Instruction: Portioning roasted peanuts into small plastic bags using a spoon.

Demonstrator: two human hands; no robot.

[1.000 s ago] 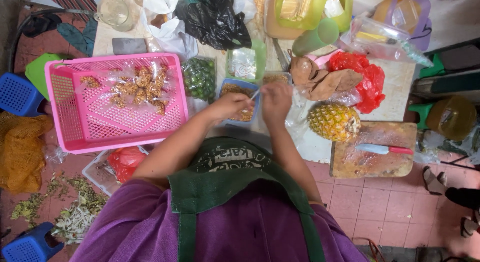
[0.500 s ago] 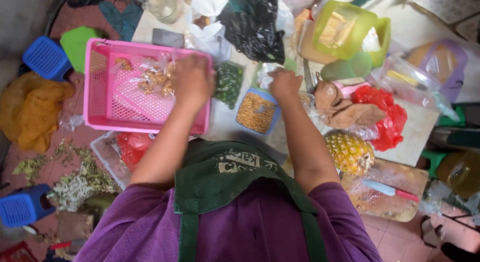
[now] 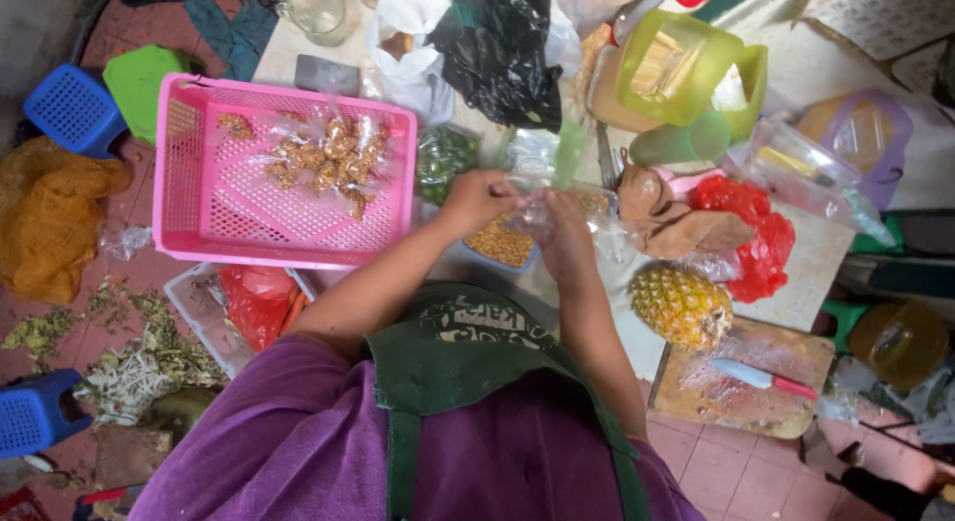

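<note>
Clear plastic is what both hands are on right now: the left hand [image 3: 476,198] and the right hand [image 3: 557,222] sit close together, fingers pinched on a small see-through plastic bag [image 3: 532,214] held up between them, just above a blue tub of tan nuts or beans [image 3: 500,244]. Whether the bag is already filled I cannot tell.

Risk, as I judge it: the film is thin and slippery, so a loose pinch could let the bag tip and scatter its contents onto the table. The crowded surface leaves little room, and an elbow swing to the right could nudge the whole pineapple [image 3: 680,304] or the knife with a pink handle [image 3: 764,378] on the wooden cutting board [image 3: 786,347].

Packages now. Left of the hands, a pink slatted plastic basket [image 3: 199,173] holds small clear packets of brown pieces [image 3: 323,155]. Beyond the hands lie a black plastic bag [image 3: 502,43] and a white one [image 3: 413,53]. To the right, a crumpled red plastic bag [image 3: 761,232] and a lime-green open box [image 3: 686,63]. Labels are too small to make out.
</note>
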